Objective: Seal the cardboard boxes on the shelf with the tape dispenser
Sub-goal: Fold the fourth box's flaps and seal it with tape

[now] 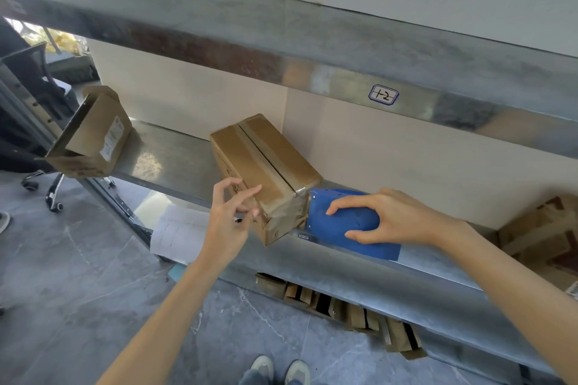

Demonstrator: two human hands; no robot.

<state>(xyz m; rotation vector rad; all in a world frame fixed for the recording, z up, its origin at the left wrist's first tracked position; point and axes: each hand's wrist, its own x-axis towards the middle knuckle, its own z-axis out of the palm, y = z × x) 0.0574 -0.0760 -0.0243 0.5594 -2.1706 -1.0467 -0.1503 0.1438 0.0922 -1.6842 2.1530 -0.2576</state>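
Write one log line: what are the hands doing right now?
right hand: grips tape dispenser at box end | left hand: open, beside box | seam: taped

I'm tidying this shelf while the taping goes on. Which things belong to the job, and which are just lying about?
In the job: middle cardboard box, blue tape dispenser, open box at the shelf's left end.

Lying about: paper sheet, office chair, flattened cardboard below.

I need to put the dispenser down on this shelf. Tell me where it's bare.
Bare metal shelf lies between the open box at the left end and the taped box. It's crowded from the taped box rightward: the tape dispenser in the right hand touches it, and more cardboard sits at far right.
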